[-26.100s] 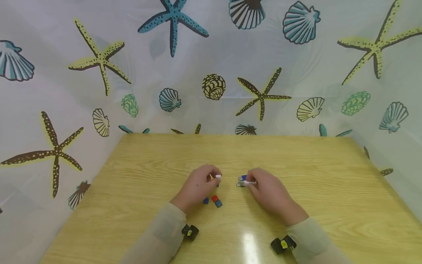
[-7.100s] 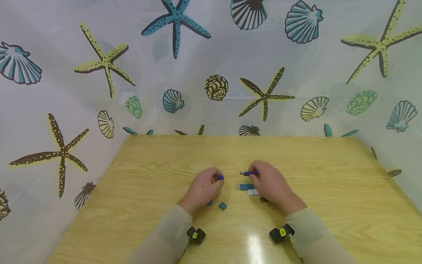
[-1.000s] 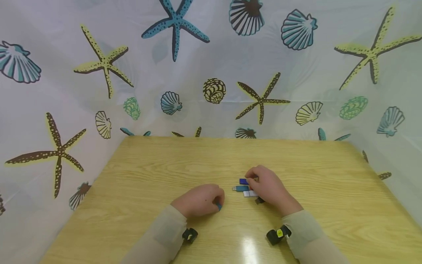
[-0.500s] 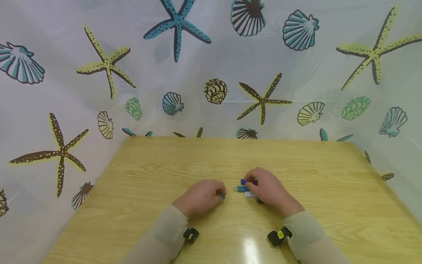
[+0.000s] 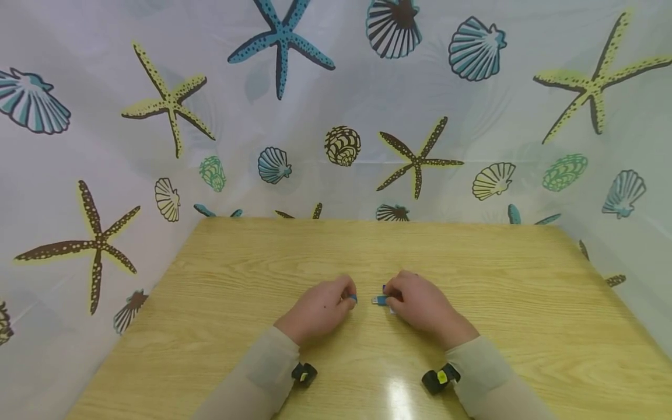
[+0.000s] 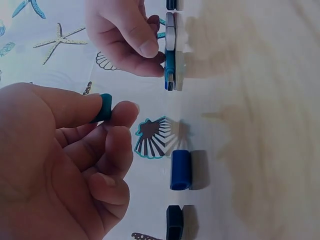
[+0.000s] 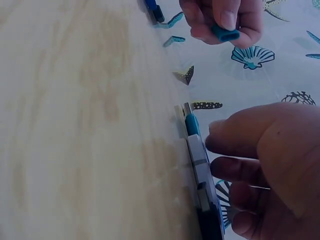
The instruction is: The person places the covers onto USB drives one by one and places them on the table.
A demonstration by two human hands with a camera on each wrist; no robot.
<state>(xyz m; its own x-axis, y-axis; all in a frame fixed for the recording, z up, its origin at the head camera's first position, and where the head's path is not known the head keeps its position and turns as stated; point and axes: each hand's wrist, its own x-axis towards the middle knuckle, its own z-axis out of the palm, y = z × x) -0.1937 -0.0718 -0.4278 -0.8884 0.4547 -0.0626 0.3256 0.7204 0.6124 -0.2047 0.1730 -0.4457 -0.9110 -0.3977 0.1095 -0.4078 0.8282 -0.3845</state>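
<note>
Between thumb and forefinger, my left hand (image 5: 320, 309) pinches a small teal USB-stick cap (image 6: 105, 107) above the table. A teal USB stick (image 5: 381, 300) lies on the table, its metal connector pointing left. My right hand (image 5: 420, 303) is over it, thumb and fingers apart about its body; the right wrist view shows a gap between thumb and stick. Close by lie a white USB stick (image 7: 201, 160) and a black one (image 7: 210, 220) with a metal connector. A blue stick (image 5: 385, 288) is mostly hidden behind the right fingers.
A blue cap (image 6: 181, 170) and a dark cap (image 6: 174, 222) stand on the table at the left, hidden by the left hand in the head view. A curtain (image 5: 294, 181) printed with shells and starfish surrounds the wooden table (image 5: 262, 251).
My left hand has picked up the teal cap and carried it away from me. My right hand has left the blue stick and come over the teal one. Earlier it held white, then blue sticks.
</note>
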